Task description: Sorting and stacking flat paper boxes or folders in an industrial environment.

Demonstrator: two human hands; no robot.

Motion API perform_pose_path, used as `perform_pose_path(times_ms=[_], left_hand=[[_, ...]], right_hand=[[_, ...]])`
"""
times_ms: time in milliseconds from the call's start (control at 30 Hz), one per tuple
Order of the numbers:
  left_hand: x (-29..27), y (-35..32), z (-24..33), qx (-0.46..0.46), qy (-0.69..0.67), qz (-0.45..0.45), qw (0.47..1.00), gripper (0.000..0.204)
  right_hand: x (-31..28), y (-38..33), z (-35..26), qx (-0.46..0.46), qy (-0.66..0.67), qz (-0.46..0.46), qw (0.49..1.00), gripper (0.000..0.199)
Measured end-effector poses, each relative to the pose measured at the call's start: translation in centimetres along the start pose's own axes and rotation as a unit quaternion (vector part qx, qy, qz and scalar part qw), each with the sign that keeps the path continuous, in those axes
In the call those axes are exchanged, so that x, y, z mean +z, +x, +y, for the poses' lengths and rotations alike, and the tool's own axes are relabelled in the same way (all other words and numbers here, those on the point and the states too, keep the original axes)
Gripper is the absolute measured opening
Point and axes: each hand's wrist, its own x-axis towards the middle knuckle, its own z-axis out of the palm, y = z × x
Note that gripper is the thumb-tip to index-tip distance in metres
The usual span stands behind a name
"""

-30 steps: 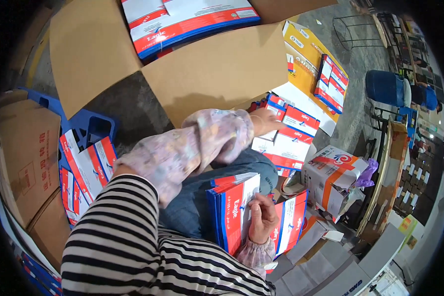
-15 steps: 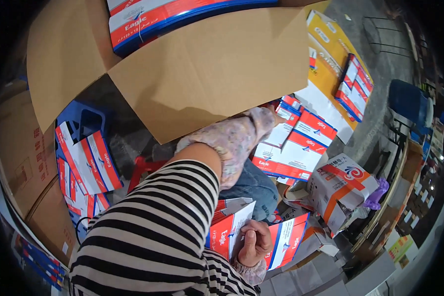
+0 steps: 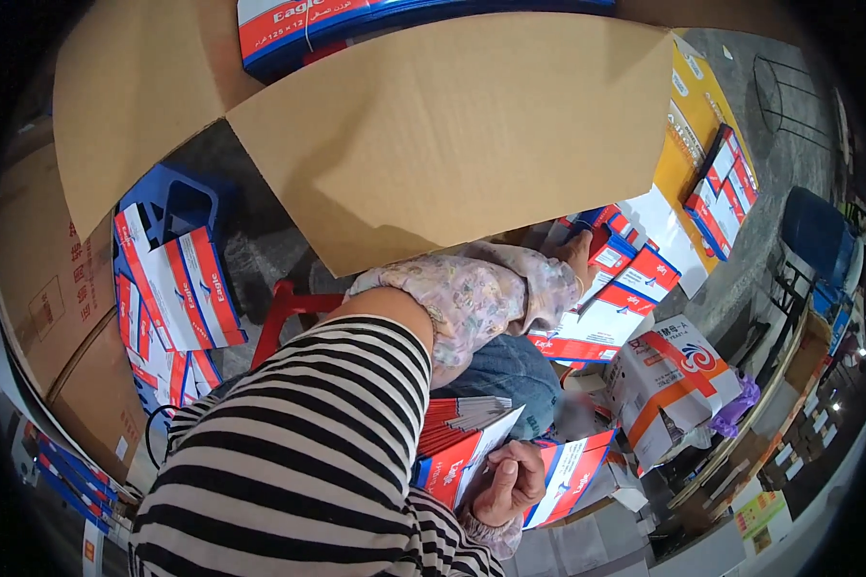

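Note:
My left hand (image 3: 575, 258) reaches out past the large cardboard flap, its fingers closed at the edge of a red, white and blue carton (image 3: 611, 255) on a pile. The flap hides part of the pile, and the fingertips are partly out of sight. More flat cartons (image 3: 587, 332) of the same kind lie under it. Closer in, my right hand (image 3: 512, 484) rests with curled fingers against a fanned stack of flat cartons (image 3: 467, 447) by my legs. Another carton (image 3: 579, 471) pokes out on its right side. Whatever sits inside the curled fingers is hidden.
A big open cardboard box (image 3: 452, 125) fills the top, holding bundled cartons (image 3: 308, 29). Loose cartons (image 3: 188, 288) sit in a blue crate (image 3: 188, 197) at left. A white-and-orange box (image 3: 678, 375) stands at right, near a yellow sheet (image 3: 688, 144) carrying another carton bundle (image 3: 724, 192).
My left hand has moved a little right and has its fingers at a carton whose edge is raised. My right hand stays by the stack. The view has shifted slightly.

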Motion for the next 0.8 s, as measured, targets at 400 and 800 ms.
perform_pose_path(times_ms=[400, 800], left_hand=[[0.0, -1.0, -0.1, 0.024, -0.021, 0.026, 0.999, 0.059], [-0.8, -2.1, 0.8, 0.013, -0.022, -0.023, 0.999, 0.063]], right_hand=[[-0.2, 0.4, 0.2, 0.001, -0.011, -0.003, 1.000, 0.019], [0.1, 0.8, 0.1, -0.004, -0.032, -0.004, 0.999, 0.018]])
